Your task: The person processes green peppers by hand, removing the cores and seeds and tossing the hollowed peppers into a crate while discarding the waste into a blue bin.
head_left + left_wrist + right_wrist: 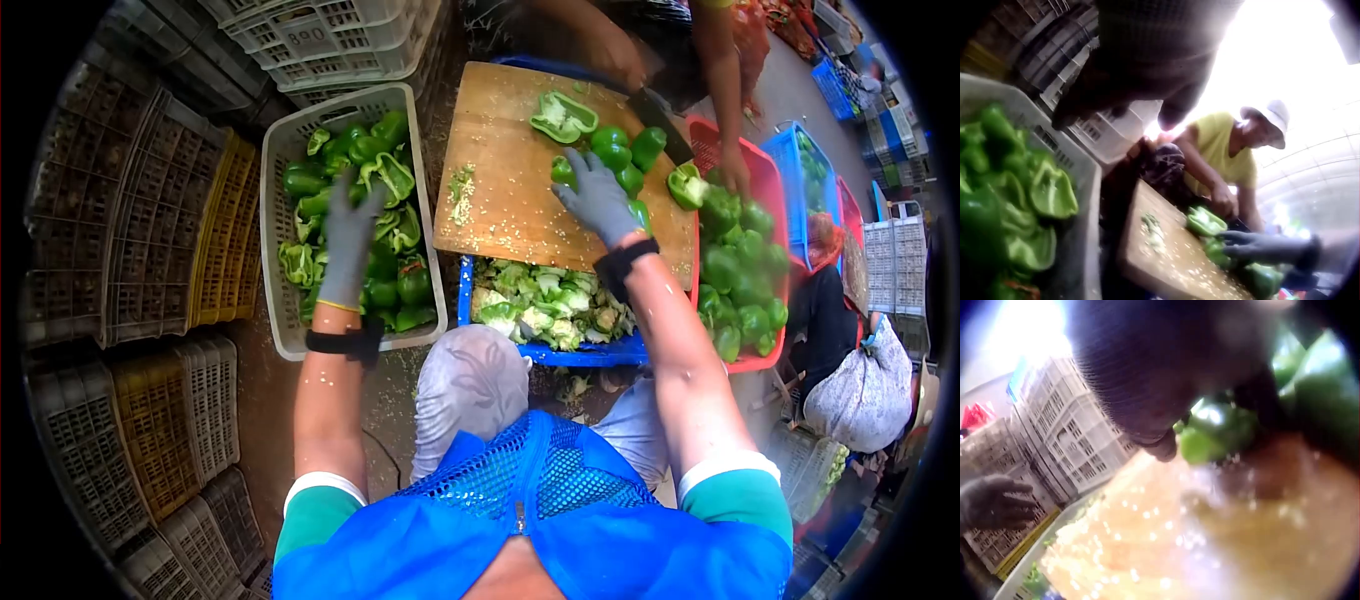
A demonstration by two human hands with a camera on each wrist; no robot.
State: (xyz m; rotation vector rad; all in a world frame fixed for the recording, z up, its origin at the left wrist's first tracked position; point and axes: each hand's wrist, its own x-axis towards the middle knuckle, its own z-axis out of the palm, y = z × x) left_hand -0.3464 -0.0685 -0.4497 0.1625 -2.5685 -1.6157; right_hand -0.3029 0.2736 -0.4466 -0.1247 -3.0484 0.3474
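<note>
My left hand (350, 235), in a grey glove, hovers over a pale crate (272, 250) of cut green peppers (392, 180), its fingers extended and holding nothing. My gloved right hand (598, 203) reaches over the wooden board (500, 150), its fingers touching a green pepper (563, 172). In the left wrist view the right hand's fingers (1241, 240) lie nearly straight over the peppers. The right wrist view shows a green pepper (1219, 434) between thumb and fingers. Farther up the board lies a hollowed pepper half (564, 117). Loose seeds dot the wood.
Across the board another person's hand (618, 55) holds a knife (660, 125); their other hand (735, 168) is at a red crate (778, 300) of whole peppers. Pepper scraps fill a blue bin (590, 355) under the board. Stacked crates (150, 220) line the left.
</note>
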